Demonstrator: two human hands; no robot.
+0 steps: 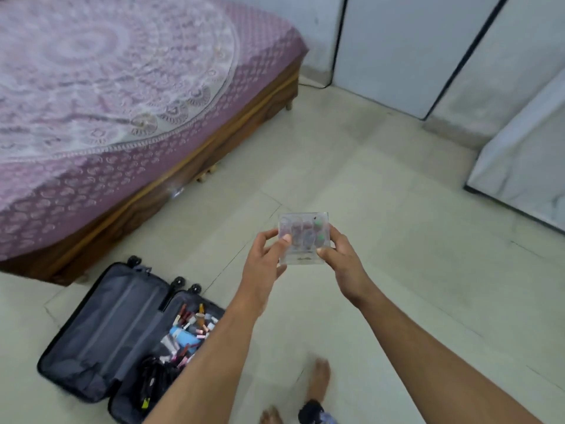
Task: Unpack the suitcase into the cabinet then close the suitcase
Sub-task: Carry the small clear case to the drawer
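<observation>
The left hand (265, 255) pinches the left edge of a clear box (303, 238), thumb on top and fingers curled under, while the right hand (339, 255) grips the right edge the same way, so the box hangs level between them, out in front of the body and above the floor (382, 185). It looks like thin, hard plastic with small rounded items inside, some green, though what they are is too blurred to tell. By my reading it is light and stiff, but smooth enough to slip and likely to crack or pop open if squeezed, so holding it by opposite edges suits it. Down to the left the suitcase (101, 332) lies open on the floor beside the bed (107, 102), one half crowded with small bottles and tubes (189, 328). The white cabinet (397, 56) stands well apart, ahead to the right.
</observation>
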